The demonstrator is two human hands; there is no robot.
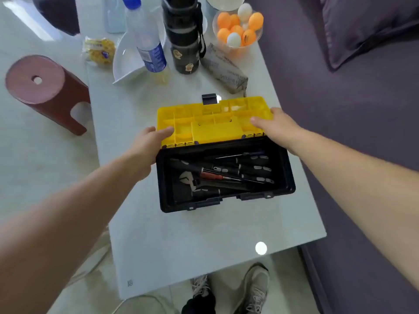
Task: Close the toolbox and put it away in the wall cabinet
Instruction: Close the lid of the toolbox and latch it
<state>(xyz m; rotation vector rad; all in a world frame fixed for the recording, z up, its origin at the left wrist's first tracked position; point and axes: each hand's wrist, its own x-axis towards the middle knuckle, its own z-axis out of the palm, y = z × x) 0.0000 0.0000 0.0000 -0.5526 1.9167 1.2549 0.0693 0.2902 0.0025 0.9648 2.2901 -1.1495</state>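
A black toolbox (288, 177) stands open in the middle of the glass table (204, 245). Inside lie screwdrivers and a wrench (190, 180). Its yellow lid (210, 123) is swung back past the far side, with a black latch at its far edge. My left hand (149, 141) grips the lid's left edge, thumb on the inner face. My right hand (276, 125) grips the lid's right edge the same way. No wall cabinet is in view.
Behind the toolbox stand a water bottle (147, 37), a black flask (183, 35), a white dish (127, 62), a grey pouch (224, 69) and a bowl of ping-pong balls (238, 26). A red stool (43, 87) is at left, a purple sofa (351, 98) at right.
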